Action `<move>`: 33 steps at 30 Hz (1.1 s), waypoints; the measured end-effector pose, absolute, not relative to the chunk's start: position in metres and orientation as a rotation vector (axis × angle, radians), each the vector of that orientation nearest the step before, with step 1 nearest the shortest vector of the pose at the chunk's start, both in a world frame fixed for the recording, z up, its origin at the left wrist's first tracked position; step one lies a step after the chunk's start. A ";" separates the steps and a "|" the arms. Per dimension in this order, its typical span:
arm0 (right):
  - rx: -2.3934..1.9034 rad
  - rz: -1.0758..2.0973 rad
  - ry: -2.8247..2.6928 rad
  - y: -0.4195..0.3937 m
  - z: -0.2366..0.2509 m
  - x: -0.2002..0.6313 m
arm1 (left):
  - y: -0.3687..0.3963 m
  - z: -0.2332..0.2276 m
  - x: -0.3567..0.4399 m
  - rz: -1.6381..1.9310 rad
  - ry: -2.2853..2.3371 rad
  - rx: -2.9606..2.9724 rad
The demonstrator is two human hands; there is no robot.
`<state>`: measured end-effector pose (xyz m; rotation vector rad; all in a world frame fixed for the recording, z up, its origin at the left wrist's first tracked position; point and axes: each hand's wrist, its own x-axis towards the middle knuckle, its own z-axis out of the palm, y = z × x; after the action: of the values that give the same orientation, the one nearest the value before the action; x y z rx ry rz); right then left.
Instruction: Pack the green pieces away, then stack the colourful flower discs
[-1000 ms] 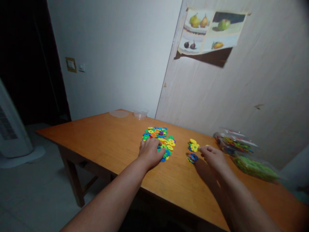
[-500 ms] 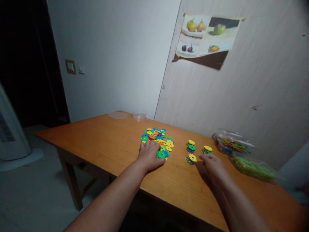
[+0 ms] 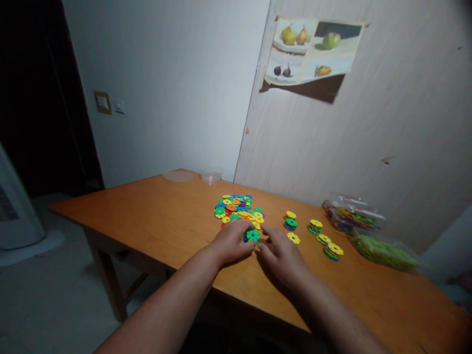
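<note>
we see both bare forearms reaching forward and slightly inward from the bottom of the view, so the two hands nearly meet in the middle. our left hand (image 3: 233, 242) lies palm down, knuckles up, fingers curled forward and bunched at the tips. our right hand (image 3: 282, 254) is also palm down, fingers stretched toward the left hand, its fingertips just beside the left hand's. the right forearm runs in from lower right, the left from lower left. whether either hand pinches anything we cannot tell.

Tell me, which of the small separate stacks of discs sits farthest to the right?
The yellow-topped stack, nearest the green bag; the other stacks lie further left, towards the big pile.
</note>
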<state>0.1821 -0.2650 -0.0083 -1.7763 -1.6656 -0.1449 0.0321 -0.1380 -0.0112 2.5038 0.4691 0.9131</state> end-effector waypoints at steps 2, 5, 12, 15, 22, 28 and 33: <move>-1.735 -0.126 -1.781 -0.266 -0.005 0.172 | -0.141 -0.008 0.032 0.842 0.346 2.404; -1.697 -0.096 -1.821 -0.268 -0.001 0.165 | -0.143 -0.005 0.032 0.747 0.262 2.241; -1.639 -0.122 -1.663 -0.270 -0.004 0.167 | -0.147 -0.007 0.033 0.748 0.285 2.165; -1.630 -0.043 -1.554 -0.269 -0.006 0.168 | -0.148 -0.007 0.033 0.760 0.307 2.190; -1.519 0.158 -0.870 -0.276 0.001 0.199 | -0.144 -0.010 0.032 0.874 0.541 2.288; -1.649 0.155 -0.707 -0.282 -0.001 0.244 | -0.142 -0.010 0.032 0.911 0.580 2.377; -1.751 0.104 -0.714 -0.281 -0.013 0.258 | -0.142 -0.009 0.032 0.903 0.606 2.423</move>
<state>0.2582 -0.2806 -0.0135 -1.7515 -0.7144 0.1041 0.0316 -0.1421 -0.0091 2.4230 0.6063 0.9029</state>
